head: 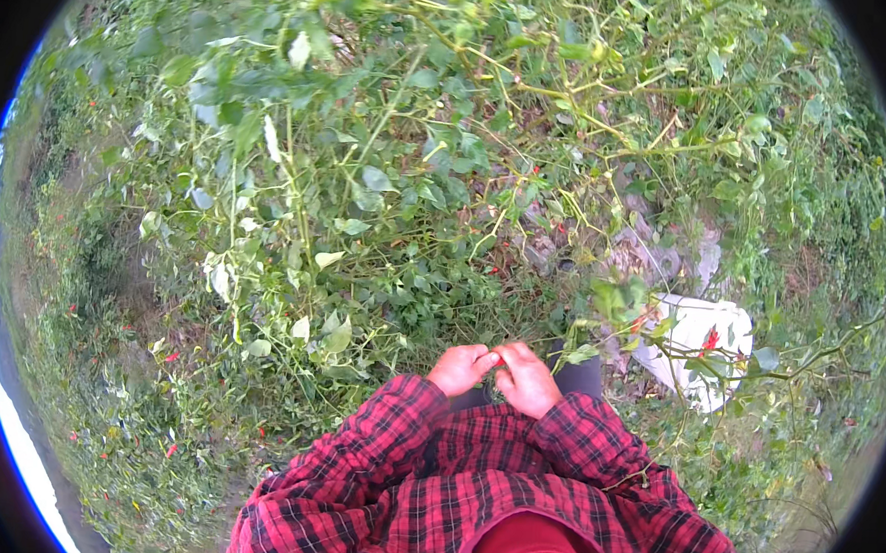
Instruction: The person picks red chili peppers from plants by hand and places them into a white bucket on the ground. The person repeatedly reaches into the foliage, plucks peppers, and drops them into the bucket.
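Note:
Close in front of my body, my left hand (459, 369) and my right hand (526, 378) meet at the fingertips. A small red chili pepper (499, 360) shows between them, pinched by the fingers of both hands and mostly covered. To the right of my hands is a white container (733, 329), which could be a bucket or a sack. Red chili peppers (711, 338) show at it, behind a thin branch that crosses in front.
Leafy chili plants (417, 192) surround me, with several red peppers (171, 450) among the growth at lower left. A long bare-looking branch (806, 367) reaches in from the right. Crumpled greyish plastic sheeting (643, 249) lies on the ground beyond the white container.

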The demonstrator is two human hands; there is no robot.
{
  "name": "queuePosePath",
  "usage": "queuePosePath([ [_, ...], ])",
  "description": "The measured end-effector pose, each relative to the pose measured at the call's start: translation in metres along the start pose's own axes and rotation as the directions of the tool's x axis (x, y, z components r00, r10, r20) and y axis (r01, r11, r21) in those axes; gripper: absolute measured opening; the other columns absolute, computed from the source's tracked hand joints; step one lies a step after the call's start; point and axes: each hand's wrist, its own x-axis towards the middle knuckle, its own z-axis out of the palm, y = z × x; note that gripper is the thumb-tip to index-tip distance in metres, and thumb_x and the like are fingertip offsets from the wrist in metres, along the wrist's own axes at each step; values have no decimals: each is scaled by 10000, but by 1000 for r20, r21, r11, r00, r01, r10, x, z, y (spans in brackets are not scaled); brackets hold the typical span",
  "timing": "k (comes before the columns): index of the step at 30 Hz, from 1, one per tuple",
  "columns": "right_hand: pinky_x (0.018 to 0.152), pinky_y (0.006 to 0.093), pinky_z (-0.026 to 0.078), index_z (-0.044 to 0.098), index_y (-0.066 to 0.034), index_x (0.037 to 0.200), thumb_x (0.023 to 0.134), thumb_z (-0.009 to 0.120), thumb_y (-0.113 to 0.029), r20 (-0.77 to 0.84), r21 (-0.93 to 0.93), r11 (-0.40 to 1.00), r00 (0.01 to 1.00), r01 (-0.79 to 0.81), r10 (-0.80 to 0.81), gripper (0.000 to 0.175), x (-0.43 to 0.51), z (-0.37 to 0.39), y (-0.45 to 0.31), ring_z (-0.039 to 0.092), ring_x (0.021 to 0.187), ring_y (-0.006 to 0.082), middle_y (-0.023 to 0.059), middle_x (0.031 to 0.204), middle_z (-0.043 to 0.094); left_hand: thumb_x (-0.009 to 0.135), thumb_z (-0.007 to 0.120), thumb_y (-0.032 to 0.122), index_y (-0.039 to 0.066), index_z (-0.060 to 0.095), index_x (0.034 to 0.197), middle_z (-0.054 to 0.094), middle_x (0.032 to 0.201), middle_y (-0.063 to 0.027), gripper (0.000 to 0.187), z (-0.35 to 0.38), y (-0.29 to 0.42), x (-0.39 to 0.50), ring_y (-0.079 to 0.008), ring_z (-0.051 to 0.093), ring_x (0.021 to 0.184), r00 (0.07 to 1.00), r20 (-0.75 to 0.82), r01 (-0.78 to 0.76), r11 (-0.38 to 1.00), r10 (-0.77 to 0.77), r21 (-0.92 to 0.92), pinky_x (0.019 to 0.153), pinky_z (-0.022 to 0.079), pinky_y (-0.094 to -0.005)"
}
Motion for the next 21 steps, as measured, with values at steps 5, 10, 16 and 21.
queuePosePath([
  [5,606,432,429,463,-37,902,784,479,-233,124,-78,989,983,-126,135,230,-2,16,-8,549,680,354,187,721,562,859,387,382,28,541,731,555,614,-89,407,-13,2,-20,-197,544,564,995,98,17,989,-2,-147,550,431,-311],
  [10,602,427,425,513,-21,772,802,444,-276,301,6,996,950,-90,84,266,-1,29,-12,549,666,347,187,694,559,847,406,277,61,534,776,533,690,-95,261,-4,-22,-43,-287,535,661,946,-107,-260,914,305,311,578,434,-355],
  [16,497,271,395,504,-31,817,833,409,-179,427,497,821,903,-283,52,177,-25,-6,-26,505,549,151,59,645,528,820,445,244,64,568,781,565,721,-163,221,-15,-60,-56,-310,550,680,902,-431,149,963,-40,223,615,440,-373],
  [21,456,180,345,480,-37,810,849,370,-138,444,765,426,874,-484,196,154,-42,-45,-5,389,477,54,-16,621,438,788,531,220,117,368,1186,510,1057,-142,442,-43,-6,-55,-312,572,760,996,22,68,859,-92,508,647,444,-408],
])
